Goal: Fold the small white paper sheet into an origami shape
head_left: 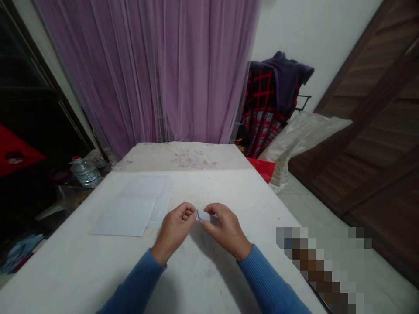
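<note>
Above the white table (229, 192), both hands, left (175, 229) and right (225, 229), pinch a small folded paper (203, 215).

The single head-worn camera looks forward and down across the white table (229, 187) toward the purple curtain (163, 69).
</note>
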Demonstrator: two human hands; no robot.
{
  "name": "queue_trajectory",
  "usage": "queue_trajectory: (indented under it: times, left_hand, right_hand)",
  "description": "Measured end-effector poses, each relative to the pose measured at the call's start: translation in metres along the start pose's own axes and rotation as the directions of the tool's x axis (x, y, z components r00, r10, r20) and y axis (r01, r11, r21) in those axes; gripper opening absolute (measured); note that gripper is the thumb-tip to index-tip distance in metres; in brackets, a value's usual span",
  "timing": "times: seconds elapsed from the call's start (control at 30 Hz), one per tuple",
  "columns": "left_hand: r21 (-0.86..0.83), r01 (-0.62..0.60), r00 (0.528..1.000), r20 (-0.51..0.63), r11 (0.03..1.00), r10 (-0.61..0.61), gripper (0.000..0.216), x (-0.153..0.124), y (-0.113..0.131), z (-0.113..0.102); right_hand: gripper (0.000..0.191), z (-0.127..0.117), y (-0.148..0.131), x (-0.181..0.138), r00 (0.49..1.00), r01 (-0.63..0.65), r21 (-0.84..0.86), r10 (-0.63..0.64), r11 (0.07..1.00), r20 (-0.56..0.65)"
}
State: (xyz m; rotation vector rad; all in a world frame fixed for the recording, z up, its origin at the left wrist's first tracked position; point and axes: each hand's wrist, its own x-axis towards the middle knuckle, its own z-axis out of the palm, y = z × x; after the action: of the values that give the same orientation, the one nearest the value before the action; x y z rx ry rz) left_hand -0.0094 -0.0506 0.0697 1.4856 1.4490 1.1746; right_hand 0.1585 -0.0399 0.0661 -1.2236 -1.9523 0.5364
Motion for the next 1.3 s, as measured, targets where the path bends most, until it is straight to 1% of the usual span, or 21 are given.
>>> queue_trajectory:
  times: [0.03,0.1,0.2,0.27,0.33,0.43,0.53,0.6,0.67,0.73,0.87,1.0,1.1,1.17,1.3]
  left_hand:
    - [0.050,-0.038,0.999,-0.021,0.998,0.039,0.012,-0.002,0.003,-0.001]
    - [0.104,-0.084,0.995,-0.043,0.991,0.089,0.010,-0.007,0.009,-0.004]
    - [0.101,-0.118,0.992,-0.034,0.988,0.122,0.010,-0.014,0.019,-0.009]
    - [0.086,-0.138,0.990,-0.008,0.987,0.139,0.011,-0.018,0.025,-0.011]
    - [0.055,-0.163,0.986,0.034,0.985,0.162,0.015,-0.023,0.030,-0.013]
    - [-0.019,-0.178,0.980,0.083,0.984,0.179,0.024,-0.028,0.032,-0.016]
    - [-0.045,-0.151,0.986,0.058,0.987,0.154,0.027,-0.031,0.031,-0.018]
    - [-0.032,-0.131,0.991,0.021,0.991,0.132,0.026,-0.031,0.029,-0.018]
    - [-0.025,-0.111,0.994,0.009,0.994,0.111,0.029,-0.032,0.028,-0.017]
    - [-0.027,-0.104,0.994,0.020,0.994,0.104,0.033,-0.033,0.028,-0.015]
    - [-0.006,-0.108,0.993,0.046,0.994,0.108,0.026,-0.035,0.030,-0.014]
    - [0.045,-0.108,0.992,0.065,0.993,0.105,0.029,-0.040,0.033,-0.014]
    - [0.067,-0.120,0.990,0.077,0.990,0.115,0.024,-0.041,0.033,-0.016]
    - [0.058,-0.117,0.991,0.072,0.991,0.113,0.023,-0.040,0.032,-0.017]
    - [-0.007,-0.089,0.992,0.088,0.996,0.089,0.029,-0.037,0.027,-0.018]
  right_hand:
    - [0.008,0.001,-0.002,0.000,0.999,-0.041,0.039,0.040,0.998,0.016]
    - [0.017,0.000,-0.004,0.001,0.991,-0.125,0.183,0.112,0.975,0.077]
    - [0.028,-0.006,-0.004,0.000,0.965,-0.242,0.438,0.165,0.866,0.206]
    - [0.034,-0.012,-0.007,-0.001,0.943,-0.309,0.542,0.175,0.781,0.284]
    - [0.037,-0.018,-0.010,-0.002,0.924,-0.360,0.595,0.187,0.718,0.333]
    - [0.037,-0.024,-0.017,-0.003,0.913,-0.394,0.636,0.202,0.664,0.354]
    - [0.038,-0.026,-0.022,-0.004,0.903,-0.419,0.656,0.214,0.628,0.373]
    - [0.038,-0.026,-0.025,-0.005,0.900,-0.425,0.656,0.215,0.624,0.379]
    - [0.038,-0.024,-0.026,-0.005,0.904,-0.415,0.652,0.203,0.635,0.377]
    - [0.038,-0.022,-0.027,-0.006,0.909,-0.399,0.647,0.185,0.650,0.374]
    - [0.039,-0.017,-0.029,-0.007,0.912,-0.384,0.648,0.162,0.658,0.376]
    - [0.041,-0.012,-0.032,-0.007,0.916,-0.377,0.638,0.168,0.671,0.364]
    - [0.043,-0.010,-0.033,-0.007,0.915,-0.378,0.621,0.175,0.687,0.364]
    - [0.045,-0.011,-0.033,-0.008,0.915,-0.379,0.620,0.178,0.687,0.362]
    - [0.049,-0.012,-0.031,-0.009,0.918,-0.380,0.635,0.193,0.672,0.346]
